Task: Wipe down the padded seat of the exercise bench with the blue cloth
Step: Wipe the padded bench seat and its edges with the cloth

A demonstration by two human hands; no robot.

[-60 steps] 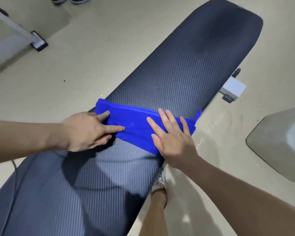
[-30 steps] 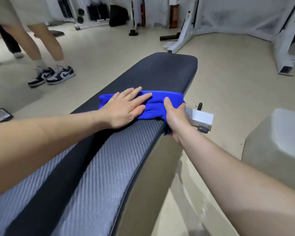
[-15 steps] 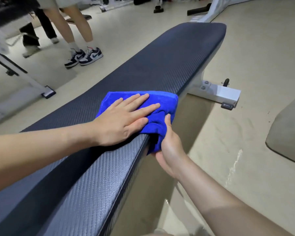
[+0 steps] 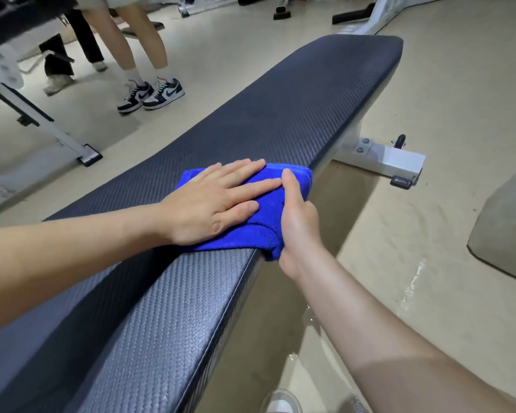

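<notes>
Your left hand (image 4: 212, 204) flat on blue cloth (image 4: 268, 231), fingers (image 4: 256, 186) straight. Your right hand (image 4: 298, 225) clamped on cloth beside those fingers, thumb atop, at tabletop (image 4: 280, 114) edge.

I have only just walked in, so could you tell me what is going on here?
A person is wiping a padded bench with a blue cloth. The left hand presses flat on the cloth on top of the pad, while the right hand grips the part draped over the pad's right edge. Bare pad stretches beyond the cloth.
</notes>
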